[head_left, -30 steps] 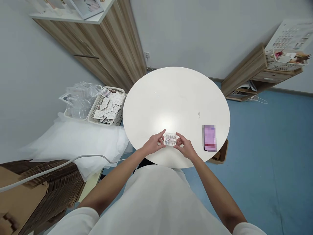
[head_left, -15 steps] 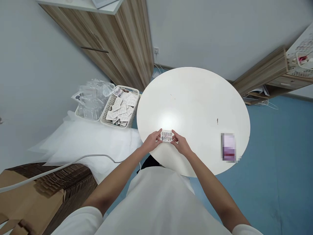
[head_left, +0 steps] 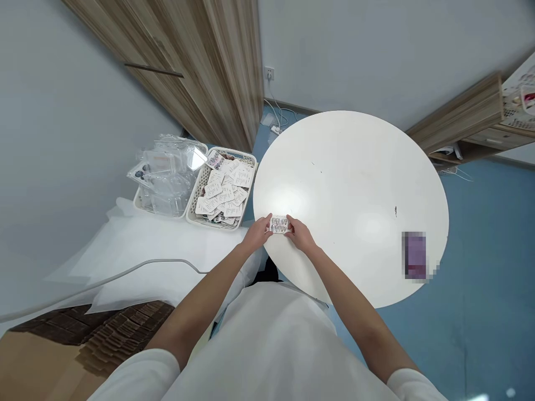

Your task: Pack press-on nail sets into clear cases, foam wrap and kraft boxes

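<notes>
A small card of press-on nails, two rows of pale glittery tips on white, is held level over the near left part of the round white table. My left hand grips its left edge between thumb and fingers. On the opposite edge my right hand pinches it the same way. Whether the card touches the tabletop, I cannot tell.
Left of the table, a white basket holds several printed cards; clear plastic boxes fill another. White sheets, a grey cable and cardboard lie nearer. A blurred purple item rests on the table's right.
The view has shifted, so the table and baskets appear further right. Both hands still hold the nail card by its two edges.
</notes>
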A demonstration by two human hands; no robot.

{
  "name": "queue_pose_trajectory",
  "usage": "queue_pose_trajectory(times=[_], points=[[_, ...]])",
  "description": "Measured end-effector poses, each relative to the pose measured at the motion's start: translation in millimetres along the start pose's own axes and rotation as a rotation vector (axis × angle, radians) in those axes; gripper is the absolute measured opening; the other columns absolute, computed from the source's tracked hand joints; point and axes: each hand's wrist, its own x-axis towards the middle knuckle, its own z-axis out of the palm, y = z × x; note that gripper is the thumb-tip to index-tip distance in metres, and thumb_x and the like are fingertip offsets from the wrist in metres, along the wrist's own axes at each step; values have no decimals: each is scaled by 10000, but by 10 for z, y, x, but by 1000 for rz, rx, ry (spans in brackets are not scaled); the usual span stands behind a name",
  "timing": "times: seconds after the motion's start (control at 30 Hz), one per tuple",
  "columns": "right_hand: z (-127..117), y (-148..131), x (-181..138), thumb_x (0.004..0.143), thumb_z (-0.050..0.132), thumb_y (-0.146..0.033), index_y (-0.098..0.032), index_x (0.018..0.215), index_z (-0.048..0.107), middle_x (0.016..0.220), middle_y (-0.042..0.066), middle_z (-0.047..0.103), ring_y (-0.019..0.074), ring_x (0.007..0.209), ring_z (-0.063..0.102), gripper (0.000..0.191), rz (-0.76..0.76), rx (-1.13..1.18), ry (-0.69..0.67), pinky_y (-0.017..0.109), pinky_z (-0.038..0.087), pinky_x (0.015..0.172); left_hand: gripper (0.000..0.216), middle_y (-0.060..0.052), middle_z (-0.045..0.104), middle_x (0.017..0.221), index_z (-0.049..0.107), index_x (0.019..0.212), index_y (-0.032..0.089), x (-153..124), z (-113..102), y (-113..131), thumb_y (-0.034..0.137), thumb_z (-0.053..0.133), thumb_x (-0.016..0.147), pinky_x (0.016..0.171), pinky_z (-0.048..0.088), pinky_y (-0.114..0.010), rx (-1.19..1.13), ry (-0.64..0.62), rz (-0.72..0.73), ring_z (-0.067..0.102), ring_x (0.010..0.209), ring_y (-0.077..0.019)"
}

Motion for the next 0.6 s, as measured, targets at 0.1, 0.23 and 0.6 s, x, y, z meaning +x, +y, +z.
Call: queue_pose_trajectory(times=[0.1,0.23,0.6], points=[[60,-47,58,730,505,-149,-253,1284,339,877,43,525,176,755,494,587,48,-92,14,303,412,665,598,-59,523,875,361,1284,200,41,-5,-17,195,537,712,605,382,-254,78,-4,-38,517,735,-180],[112,-100,55,713,504,-116,-228,1284,348,905,73,522,203,804,504,602,94,-96,50,318,421,678,616,-82,518,966,387,1264,189,54,24,6,175,576,678,615,382,-240,85,64,-98,528,822,-201],[189,-213,-280,669,543,-201,-275,1292,313,1274,74,437,188,1113,465,668,285,806,150,382,410,900,568,-102,465,1235,445,1206,205,-203,211,80,90,547,659,870,416,-336,-663,223,-314,453,1108,-209]])
